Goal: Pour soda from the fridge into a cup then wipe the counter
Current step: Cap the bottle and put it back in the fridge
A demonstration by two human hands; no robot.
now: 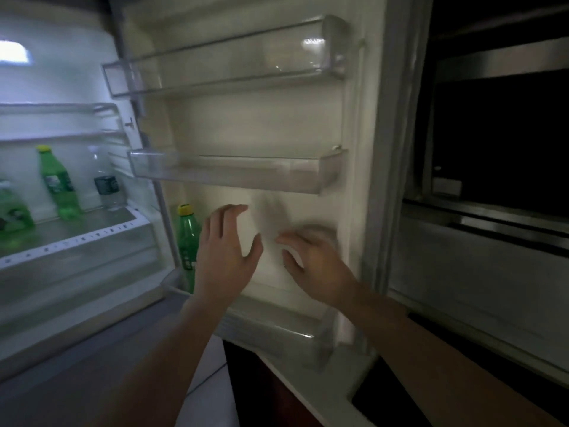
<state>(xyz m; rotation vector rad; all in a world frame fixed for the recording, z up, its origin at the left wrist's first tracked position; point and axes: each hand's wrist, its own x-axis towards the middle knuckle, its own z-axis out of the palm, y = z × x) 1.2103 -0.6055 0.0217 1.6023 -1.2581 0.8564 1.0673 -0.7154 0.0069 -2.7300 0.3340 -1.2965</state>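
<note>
**Reaching for the soda in the fridge door**

Both hands hover empty — left hand (226,251) with fingers spread, right hand (311,263) blurred but loosely apart — before the open door. The green soda bottle (187,238) stands upright in the lowest door bin (277,328), just beside the left hand, likely the target.

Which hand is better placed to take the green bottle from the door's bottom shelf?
Left. The left hand is open right beside the green bottle, partly overlapping it. The right hand, also empty, is farther from it, near the door's outer edge.

Green soda bottle (187,241) with yellow cap (185,209).
</note>
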